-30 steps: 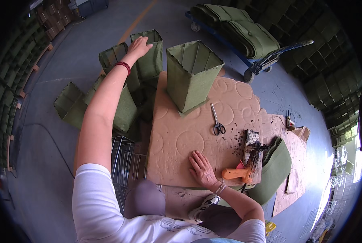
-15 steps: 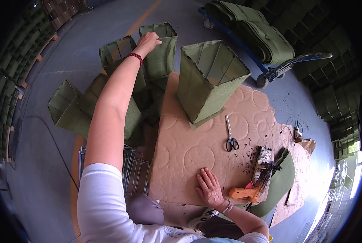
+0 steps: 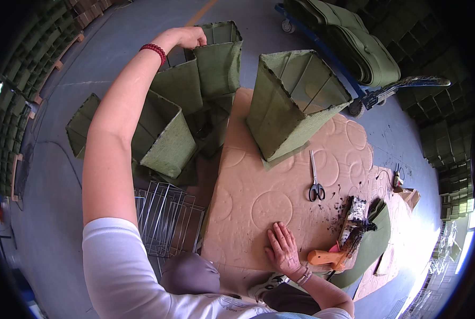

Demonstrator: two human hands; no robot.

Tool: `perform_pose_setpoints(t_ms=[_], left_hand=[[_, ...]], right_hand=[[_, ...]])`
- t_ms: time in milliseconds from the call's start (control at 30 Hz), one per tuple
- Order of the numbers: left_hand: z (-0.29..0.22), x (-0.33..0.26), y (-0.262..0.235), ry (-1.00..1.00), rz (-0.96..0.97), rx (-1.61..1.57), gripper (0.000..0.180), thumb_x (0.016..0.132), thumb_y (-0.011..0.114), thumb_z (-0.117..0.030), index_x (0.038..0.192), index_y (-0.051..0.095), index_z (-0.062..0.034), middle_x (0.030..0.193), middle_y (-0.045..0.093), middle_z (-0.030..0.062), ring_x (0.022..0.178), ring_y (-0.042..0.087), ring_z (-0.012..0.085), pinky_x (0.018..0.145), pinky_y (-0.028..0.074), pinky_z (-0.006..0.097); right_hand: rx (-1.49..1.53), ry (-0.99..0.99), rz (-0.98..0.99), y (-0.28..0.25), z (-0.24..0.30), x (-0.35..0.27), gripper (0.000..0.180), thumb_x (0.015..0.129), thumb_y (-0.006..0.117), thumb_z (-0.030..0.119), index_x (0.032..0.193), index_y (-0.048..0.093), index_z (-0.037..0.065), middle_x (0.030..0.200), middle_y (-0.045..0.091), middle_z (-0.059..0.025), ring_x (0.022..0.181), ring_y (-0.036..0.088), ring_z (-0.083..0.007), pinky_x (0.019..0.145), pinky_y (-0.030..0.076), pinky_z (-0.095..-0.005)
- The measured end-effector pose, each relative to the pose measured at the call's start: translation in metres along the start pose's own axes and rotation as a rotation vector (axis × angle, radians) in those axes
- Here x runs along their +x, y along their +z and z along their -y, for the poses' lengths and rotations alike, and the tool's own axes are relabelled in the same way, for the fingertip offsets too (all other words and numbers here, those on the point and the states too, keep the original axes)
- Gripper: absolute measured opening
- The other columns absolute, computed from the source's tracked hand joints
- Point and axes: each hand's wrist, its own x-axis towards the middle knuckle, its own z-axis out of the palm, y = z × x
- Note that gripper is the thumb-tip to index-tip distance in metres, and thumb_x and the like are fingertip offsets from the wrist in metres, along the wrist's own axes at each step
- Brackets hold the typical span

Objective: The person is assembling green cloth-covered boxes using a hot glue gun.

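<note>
Far out to the left my left hand [image 3: 191, 37] reaches to a green fabric-covered wire-frame box [image 3: 220, 69]. Its fingers are bent over the box's left rim and closed on it; the fingertips are partly hidden. Flat on the cardboard [image 3: 237, 212] lies my right hand [image 3: 285, 252], fingers stretched out, holding nothing. Close to it are an orange-handled glue gun [image 3: 325, 258], smeared with black residue, and black-handled scissors [image 3: 315, 186]. Another green box [image 3: 296, 106] stands open-topped on the far part of the cardboard.
More green boxes [image 3: 168, 143] crowd the floor at left, beside bare wire frames [image 3: 165, 218]. A blue trolley [image 3: 328, 50] carries folded green material [image 3: 359, 53]. Green fabric [image 3: 373, 244] lies right of the glue gun. Stacked boxes [image 3: 24, 69] line the walls.
My left arm has swung left, and its hand has shifted from over the far box to that box's left rim. The view has shifted slightly; my right hand stays flat on the cardboard.
</note>
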Motion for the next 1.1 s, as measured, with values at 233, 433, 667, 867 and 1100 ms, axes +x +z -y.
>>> perform_pose_setpoints(t_ms=[233,433,667,867,1100], left_hand=[[-0.005,-0.033,0.033,0.087,-0.256,0.273,0.049,0.075,0.050,0.009,0.119,0.056,-0.0105,0.121,0.057,0.0134,0.114,0.053,0.0325,0.097,0.046,0.042],[-0.007,-0.018,0.033,0.051,-0.419,0.217,0.040,0.077,0.056,0.004,0.113,0.064,-0.0115,0.112,0.063,0.0141,0.107,0.058,0.0326,0.092,0.048,0.044],[-0.004,0.005,0.002,-0.135,-0.602,0.139,0.033,0.075,0.065,-0.006,0.108,0.066,-0.0097,0.103,0.067,0.0134,0.101,0.062,0.0336,0.084,0.050,0.045],[-0.024,0.033,0.001,0.031,-0.941,0.383,0.029,0.075,0.068,-0.008,0.104,0.068,-0.0094,0.088,0.067,0.0179,0.089,0.064,0.0363,0.076,0.052,0.046],[-0.103,0.061,-0.020,-0.296,-0.698,-0.245,0.030,0.088,0.061,-0.012,0.110,0.063,0.0077,0.095,0.070,0.0187,0.094,0.068,0.0279,0.082,0.054,0.035]], right_hand=[[0.000,-0.008,-0.016,0.000,0.000,0.000,0.058,0.083,0.064,0.020,0.135,0.046,0.001,0.143,0.038,-0.0213,0.135,0.034,-0.0370,0.109,0.030,-0.0493],[0.005,0.000,-0.011,0.001,-0.001,-0.001,0.058,0.083,0.064,0.020,0.134,0.046,0.001,0.143,0.039,-0.0212,0.135,0.035,-0.0368,0.109,0.030,-0.0495],[0.008,0.003,-0.010,-0.001,0.000,0.001,0.059,0.081,0.066,0.020,0.133,0.048,0.001,0.143,0.040,-0.0210,0.134,0.036,-0.0370,0.108,0.031,-0.0491],[0.002,0.001,0.002,-0.002,-0.001,0.003,0.058,0.080,0.066,0.020,0.131,0.048,0.000,0.142,0.041,-0.0208,0.134,0.037,-0.0358,0.108,0.031,-0.0487],[-0.013,0.040,0.060,-0.004,-0.006,0.001,0.057,0.082,0.065,0.024,0.132,0.049,0.002,0.142,0.041,-0.0193,0.134,0.037,-0.0341,0.109,0.030,-0.0480]])
